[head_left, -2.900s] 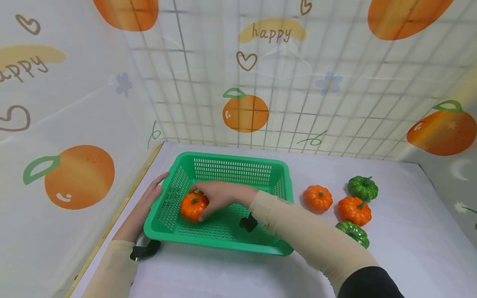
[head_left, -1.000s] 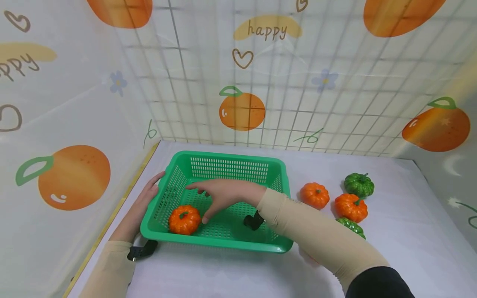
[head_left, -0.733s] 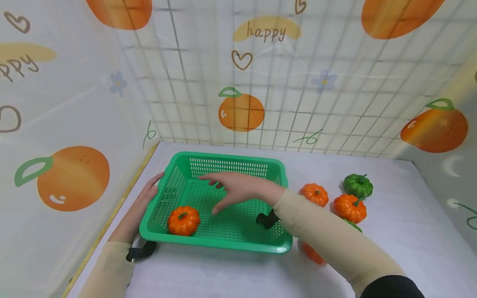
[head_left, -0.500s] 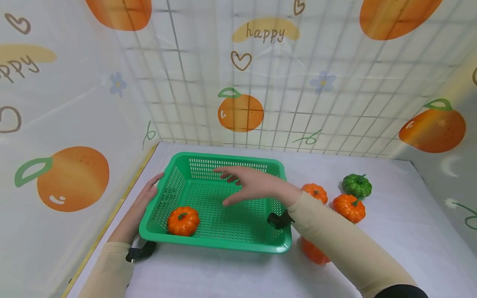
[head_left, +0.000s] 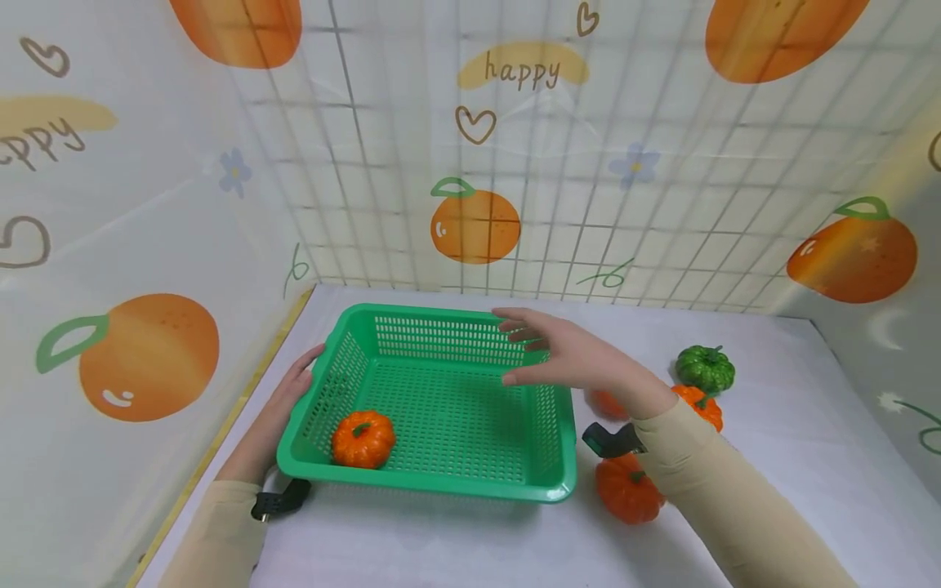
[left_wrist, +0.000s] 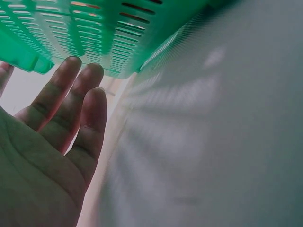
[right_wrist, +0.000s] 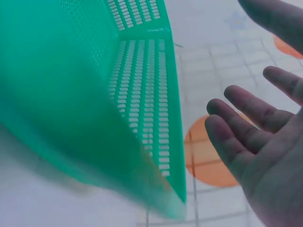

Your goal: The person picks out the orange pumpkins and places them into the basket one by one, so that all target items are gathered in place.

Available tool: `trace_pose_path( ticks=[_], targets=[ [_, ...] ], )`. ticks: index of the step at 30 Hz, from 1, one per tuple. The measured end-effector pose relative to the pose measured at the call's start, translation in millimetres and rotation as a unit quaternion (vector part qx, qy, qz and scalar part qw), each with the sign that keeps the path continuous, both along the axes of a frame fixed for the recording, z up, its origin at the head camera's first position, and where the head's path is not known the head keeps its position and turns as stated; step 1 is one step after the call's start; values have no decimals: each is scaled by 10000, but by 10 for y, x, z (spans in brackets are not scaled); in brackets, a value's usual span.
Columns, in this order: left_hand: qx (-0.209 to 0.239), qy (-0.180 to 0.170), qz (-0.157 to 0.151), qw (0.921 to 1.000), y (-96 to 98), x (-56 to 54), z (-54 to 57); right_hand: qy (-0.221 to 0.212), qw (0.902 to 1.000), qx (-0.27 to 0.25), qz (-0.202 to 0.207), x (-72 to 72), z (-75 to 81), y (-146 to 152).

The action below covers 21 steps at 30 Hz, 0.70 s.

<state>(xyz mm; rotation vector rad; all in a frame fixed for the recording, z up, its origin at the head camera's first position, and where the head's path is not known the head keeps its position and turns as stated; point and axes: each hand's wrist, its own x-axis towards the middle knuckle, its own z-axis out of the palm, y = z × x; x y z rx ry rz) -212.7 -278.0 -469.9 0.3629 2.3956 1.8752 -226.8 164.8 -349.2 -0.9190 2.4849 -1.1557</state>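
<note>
A green perforated plastic basket [head_left: 448, 486] stands on the white tabletop. One small orange pumpkin [head_left: 363, 439] lies inside it, in the near left corner. My left hand [head_left: 283, 400] rests along the basket's left side; in the left wrist view its straight fingers [left_wrist: 92, 111] are at the slotted wall. My right hand [head_left: 566, 351] hovers over the basket's right rim, fingers spread and holding nothing. To the right of the basket an orange pumpkin [head_left: 630, 490] lies near the right wrist. Another orange pumpkin [head_left: 606, 404] is mostly hidden behind that hand.
Farther right sit a green pumpkin [head_left: 706, 370] and an orange pumpkin [head_left: 702, 406], the latter partly covered by the right forearm. A printed curtain over a wire grid [head_left: 544, 180] bounds the back, and a printed sheet [head_left: 147, 220] the left side.
My right hand let go of the orange pumpkin in the basket, rose and moved right to the basket's right rim. An orange pumpkin under the forearm came into view. My left hand stayed put.
</note>
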Motion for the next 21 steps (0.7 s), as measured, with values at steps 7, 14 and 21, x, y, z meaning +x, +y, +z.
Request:
trace_pose_path(
  ticks=[7, 14, 21],
  targets=[
    [123, -130, -53, 9998, -1, 22, -9, -42, 9990, 2, -447, 88, -19, 284],
    [94, 30, -23, 9999, 15, 14, -19, 116, 9983, -43, -565, 192, -40, 531],
    [-90, 233, 101, 9996, 14, -11, -9, 8, 9950, -49, -1002, 373, -119, 783]
  ],
)
